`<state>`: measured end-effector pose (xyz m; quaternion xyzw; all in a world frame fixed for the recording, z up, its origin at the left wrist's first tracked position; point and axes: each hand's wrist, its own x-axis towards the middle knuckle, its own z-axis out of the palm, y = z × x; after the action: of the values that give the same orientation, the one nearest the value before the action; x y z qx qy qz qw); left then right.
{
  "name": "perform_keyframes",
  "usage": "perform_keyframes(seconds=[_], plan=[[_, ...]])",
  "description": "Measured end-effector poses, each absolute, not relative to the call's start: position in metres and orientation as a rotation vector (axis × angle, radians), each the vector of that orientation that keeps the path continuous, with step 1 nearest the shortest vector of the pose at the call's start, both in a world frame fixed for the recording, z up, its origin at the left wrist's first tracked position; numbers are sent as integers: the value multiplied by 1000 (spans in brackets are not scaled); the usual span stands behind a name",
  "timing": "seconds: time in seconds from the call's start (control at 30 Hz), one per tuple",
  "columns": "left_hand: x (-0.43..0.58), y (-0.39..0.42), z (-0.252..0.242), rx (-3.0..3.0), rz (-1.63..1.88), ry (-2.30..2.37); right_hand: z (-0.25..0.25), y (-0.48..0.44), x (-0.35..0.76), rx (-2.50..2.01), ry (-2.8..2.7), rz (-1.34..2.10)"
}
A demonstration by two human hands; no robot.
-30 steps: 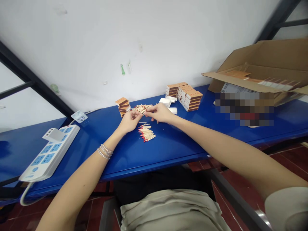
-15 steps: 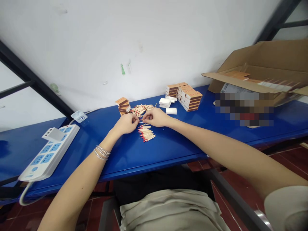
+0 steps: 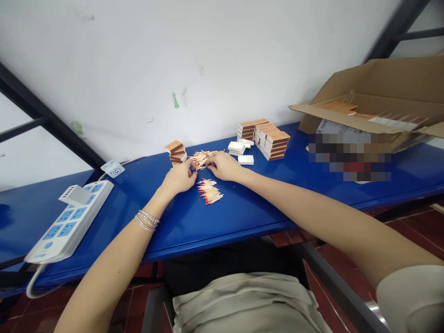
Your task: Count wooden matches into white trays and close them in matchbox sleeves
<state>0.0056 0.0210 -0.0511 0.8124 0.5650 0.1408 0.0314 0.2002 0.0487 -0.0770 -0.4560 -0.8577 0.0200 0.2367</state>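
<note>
A loose heap of red-tipped matches lies on the blue table, with my hands on either side of its near edge. My left hand reaches the heap's left side, thumb and index finger slightly apart. From the right, my right hand curves its fingers onto the matches, thumb apart from the index finger; I see nothing clearly held in either. Just in front, a flatter group of matches lies roughly side by side, red heads toward the left. Behind my left hand is a small stack of matchboxes.
White box trays lie right of the heap, beside stacked brown matchboxes. An open cardboard box stands at the far right, a blurred patch before it. At left lie a power strip and a small white-blue device.
Both hands have moved slightly away from me, from the gap above the flatter group to the heap's near edge. Their fingertips have parted from the close pinch seen before.
</note>
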Motion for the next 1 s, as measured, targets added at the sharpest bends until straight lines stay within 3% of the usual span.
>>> perform_keyframes(seconds=[0.43,0.8,1.0], plan=[[27,26,-60,2460,443,1978,-65,38,204,-1348,-2554,-57],[20,21,-54,2442,556,1933,-52,25,208,-1111,-2448,548],[10,25,-55,2476,538,1532,-55,39,221,-1200,-2322,428]])
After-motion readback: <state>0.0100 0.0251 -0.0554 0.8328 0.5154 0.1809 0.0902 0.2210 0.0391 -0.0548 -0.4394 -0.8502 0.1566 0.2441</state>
